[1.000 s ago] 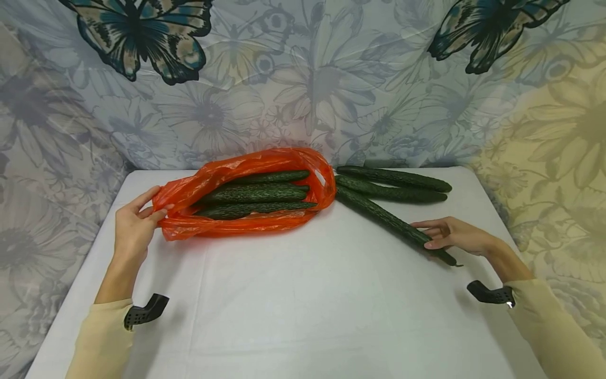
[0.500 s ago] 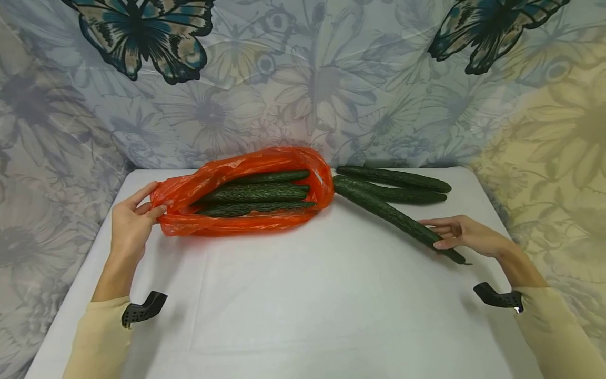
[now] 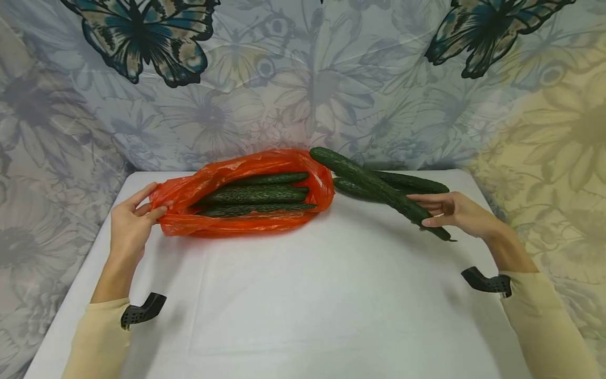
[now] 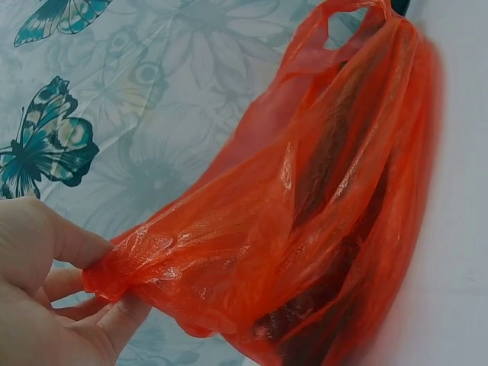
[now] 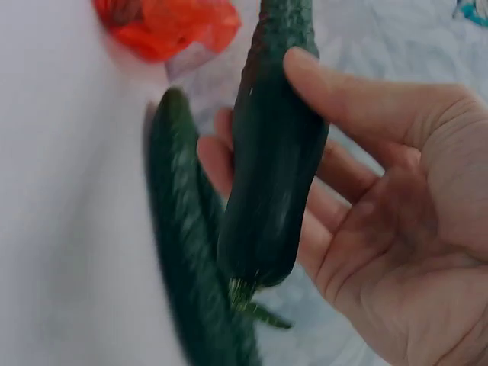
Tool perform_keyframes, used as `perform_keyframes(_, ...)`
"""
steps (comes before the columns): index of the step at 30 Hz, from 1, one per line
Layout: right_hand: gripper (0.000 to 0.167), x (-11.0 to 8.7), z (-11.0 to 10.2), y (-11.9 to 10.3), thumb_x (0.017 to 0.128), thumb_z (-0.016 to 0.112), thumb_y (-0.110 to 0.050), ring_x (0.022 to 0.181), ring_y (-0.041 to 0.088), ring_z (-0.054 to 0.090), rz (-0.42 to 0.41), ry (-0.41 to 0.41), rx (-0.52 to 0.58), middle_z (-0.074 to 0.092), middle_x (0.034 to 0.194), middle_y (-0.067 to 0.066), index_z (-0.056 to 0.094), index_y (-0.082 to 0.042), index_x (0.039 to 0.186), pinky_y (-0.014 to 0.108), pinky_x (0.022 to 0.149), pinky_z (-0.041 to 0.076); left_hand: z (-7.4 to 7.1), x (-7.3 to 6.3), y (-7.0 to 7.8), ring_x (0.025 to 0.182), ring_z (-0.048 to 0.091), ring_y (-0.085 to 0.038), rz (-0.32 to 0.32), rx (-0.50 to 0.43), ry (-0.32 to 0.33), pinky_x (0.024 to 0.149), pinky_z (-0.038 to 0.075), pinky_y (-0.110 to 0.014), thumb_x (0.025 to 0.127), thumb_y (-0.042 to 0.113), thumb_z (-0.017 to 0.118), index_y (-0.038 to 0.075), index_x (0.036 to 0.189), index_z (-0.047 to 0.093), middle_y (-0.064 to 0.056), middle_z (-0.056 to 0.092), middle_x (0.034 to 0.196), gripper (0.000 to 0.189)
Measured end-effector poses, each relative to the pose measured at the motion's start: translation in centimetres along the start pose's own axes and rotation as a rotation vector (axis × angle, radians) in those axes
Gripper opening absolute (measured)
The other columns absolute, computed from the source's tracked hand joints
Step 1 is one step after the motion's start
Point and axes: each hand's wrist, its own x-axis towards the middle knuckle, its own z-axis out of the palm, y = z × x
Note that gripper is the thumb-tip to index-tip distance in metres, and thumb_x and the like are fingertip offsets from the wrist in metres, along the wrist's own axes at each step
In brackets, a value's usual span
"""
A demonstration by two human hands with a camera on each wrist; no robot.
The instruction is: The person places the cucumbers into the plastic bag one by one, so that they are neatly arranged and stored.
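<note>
My left hand [image 3: 130, 223] pinches the gathered left end of a red plastic bag [image 4: 221, 244], fingers and thumb closed on the film. Through the bag's open side, several dark green cucumbers [image 3: 255, 194] show lying lengthwise. My right hand [image 3: 464, 215] grips a long cucumber [image 3: 374, 184] near its stem end, thumb on one side and fingers on the other. That cucumber slants up and left, raised over the table, its far tip overlapping the bag's right rim in the head view. Two more cucumbers [image 5: 179, 198] lie behind and below it, partly hidden.
A white cloth covers the table [image 3: 293, 295]. Close behind its back edge hangs a floral, butterfly-printed cloth [image 3: 322, 95], with more patterned cloth at both sides. Black straps with camera mounts [image 3: 144, 310] sit on the wrists.
My right hand drew its cucumber slightly right, then lifted it up and leftward, so the far tip rose from the table to the bag's rim. My left hand moved slightly left, still pinching the bag.
</note>
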Motion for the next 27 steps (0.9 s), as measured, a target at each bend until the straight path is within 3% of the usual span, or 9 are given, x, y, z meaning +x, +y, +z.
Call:
perform_keyframes(6, 0.063, 2.7, 0.5, -3.0, 0.090, 0.072, -0.019, 0.124, 0.021, 0.056, 0.028, -0.044, -0.059, 0.040, 0.152, 0.012, 0.047, -0.013, 0.147, 0.025, 0.086, 0.053, 0.1, 0.0, -0.1, 0.089, 0.063, 0.002, -0.015, 0.048, -0.005, 0.071, 0.052, -0.010, 0.093, -0.003, 0.061, 0.009, 0.148, 0.043, -0.025, 0.045, 0.143, 0.059)
perform_keyframes(11, 0.062, 5.1, 1.6, -4.8, 0.089, 0.073, -0.021, 0.132, 0.033, 0.047, 0.023, -0.091, -0.064, 0.043, 0.150, 0.010, 0.049, -0.014, 0.145, 0.033, 0.092, 0.052, 0.2, -0.1, -0.2, 0.098, 0.059, -0.003, -0.032, 0.058, -0.003, 0.071, 0.052, -0.010, 0.093, -0.002, 0.061, 0.010, 0.147, 0.045, -0.017, 0.053, 0.132, 0.058)
perform_keyframes(15, 0.059, 7.1, 2.7, -6.0, 0.088, 0.074, -0.017, 0.088, 0.020, 0.060, -0.022, -0.126, -0.044, 0.064, 0.110, 0.007, 0.052, -0.011, 0.143, 0.029, 0.078, 0.049, 0.2, -0.2, -0.2, 0.096, 0.061, -0.002, -0.025, 0.048, 0.004, 0.071, 0.052, -0.010, 0.092, -0.003, 0.062, 0.010, 0.146, 0.046, -0.011, 0.060, 0.122, 0.057)
perform_keyframes(18, 0.056, 8.8, 3.7, -6.7, 0.088, 0.073, -0.014, 0.058, 0.017, 0.031, -0.067, -0.134, -0.063, 0.047, 0.072, 0.004, 0.054, -0.008, 0.141, 0.031, 0.062, 0.039, 0.2, -0.3, -0.2, 0.089, 0.063, 0.000, -0.012, 0.028, 0.001, 0.069, 0.053, -0.011, 0.092, -0.004, 0.062, 0.008, 0.146, 0.047, -0.003, 0.062, 0.111, 0.057)
perform_keyframes(19, 0.055, 9.4, 4.1, -6.9, 0.088, 0.073, -0.012, 0.057, 0.017, 0.027, -0.077, -0.131, -0.072, 0.055, 0.076, 0.004, 0.055, -0.008, 0.140, 0.031, 0.063, 0.039, 0.2, -0.3, -0.2, 0.088, 0.064, 0.000, -0.010, 0.025, -0.002, 0.069, 0.053, -0.011, 0.092, -0.005, 0.062, 0.007, 0.146, 0.047, -0.004, 0.062, 0.111, 0.057)
perform_keyframes(21, 0.053, 10.8, 4.7, -7.5, 0.088, 0.073, -0.010, 0.062, 0.016, 0.046, -0.091, -0.132, -0.090, 0.066, 0.093, 0.011, 0.057, -0.009, 0.139, 0.030, 0.069, 0.045, 0.3, -0.3, -0.2, 0.090, 0.063, 0.001, -0.001, 0.062, -0.004, 0.069, 0.053, -0.011, 0.092, -0.004, 0.062, 0.007, 0.146, 0.046, -0.010, 0.060, 0.118, 0.057)
perform_keyframes(23, 0.053, 12.1, 5.3, -8.1, 0.088, 0.073, -0.008, 0.088, 0.022, 0.065, -0.095, -0.143, -0.085, 0.068, 0.110, 0.017, 0.058, -0.009, 0.138, 0.033, 0.077, 0.050, 0.3, -0.3, -0.3, 0.092, 0.061, 0.001, -0.001, 0.088, 0.001, 0.069, 0.053, -0.011, 0.092, -0.003, 0.062, 0.007, 0.146, 0.046, -0.014, 0.056, 0.124, 0.057)
perform_keyframes(25, 0.053, 13.5, 5.9, -8.7, 0.087, 0.073, -0.005, 0.125, 0.030, 0.054, -0.102, -0.166, -0.068, 0.053, 0.140, 0.016, 0.058, -0.008, 0.137, 0.041, 0.095, 0.050, 0.1, -0.3, -0.2, 0.092, 0.060, 0.002, -0.003, 0.106, 0.005, 0.069, 0.053, -0.011, 0.092, -0.003, 0.062, 0.008, 0.146, 0.046, -0.010, 0.059, 0.120, 0.058)
perform_keyframes(27, 0.052, 14.7, 6.4, -9.4, 0.086, 0.073, -0.003, 0.127, 0.030, 0.052, -0.122, -0.185, -0.064, 0.054, 0.139, 0.016, 0.058, -0.005, 0.136, 0.041, 0.095, 0.050, 0.0, -0.2, 0.0, 0.089, 0.062, 0.002, 0.005, 0.085, 0.007, 0.069, 0.053, -0.011, 0.091, -0.004, 0.063, 0.007, 0.146, 0.046, -0.004, 0.062, 0.112, 0.058)
